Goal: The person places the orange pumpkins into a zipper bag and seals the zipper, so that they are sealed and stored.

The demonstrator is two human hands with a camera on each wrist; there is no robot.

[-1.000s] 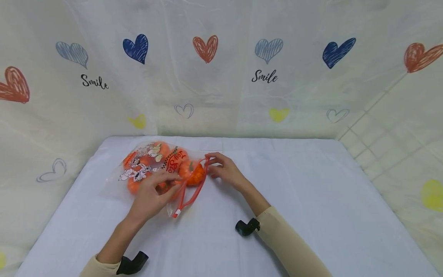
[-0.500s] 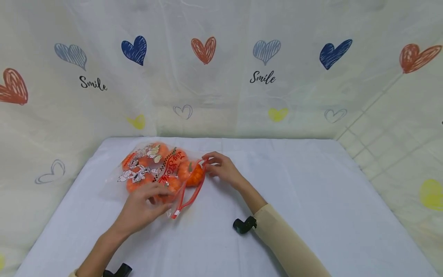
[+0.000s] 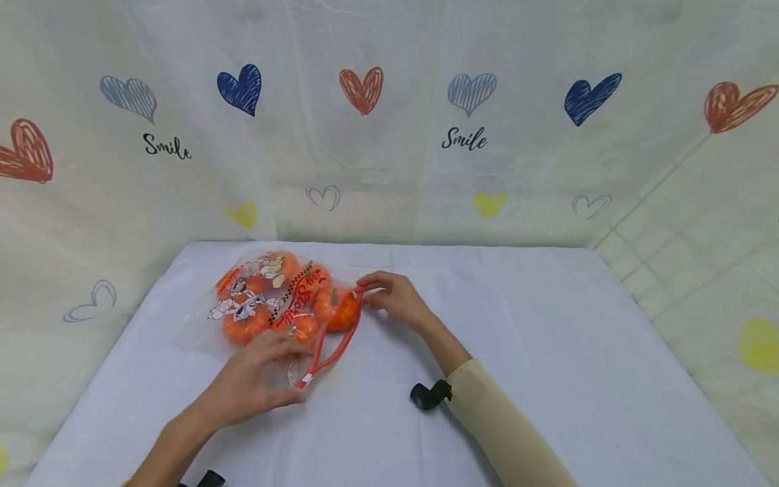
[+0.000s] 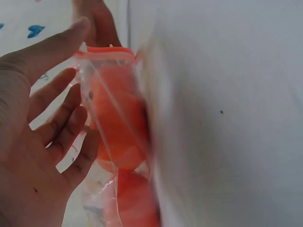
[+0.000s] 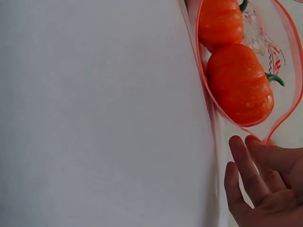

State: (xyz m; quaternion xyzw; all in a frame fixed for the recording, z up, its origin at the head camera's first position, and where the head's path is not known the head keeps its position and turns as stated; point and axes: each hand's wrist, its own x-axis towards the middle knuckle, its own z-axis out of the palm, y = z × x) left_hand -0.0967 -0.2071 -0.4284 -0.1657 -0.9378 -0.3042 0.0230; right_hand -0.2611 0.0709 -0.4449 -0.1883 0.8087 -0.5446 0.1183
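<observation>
A clear zip bag with a cartoon print and red lettering lies on the table's left half. Inside are several small orange pumpkins with green stems. Its red zip edge gapes open, facing right, with a white slider at the near end. My right hand pinches the far corner of that edge between thumb and index finger. By the near corner, my left hand has thumb and fingers spread apart, the thumb close to the slider and fingertips over the bag's side.
A white cloth covers the table. Behind it hangs a pale curtain printed with hearts and "Smile". Black wrist cameras stick out from both forearms.
My left hand has come off the red zip edge, drawn back toward me and spread its thumb and fingers. The right hand keeps its pinch in nearly the same place.
</observation>
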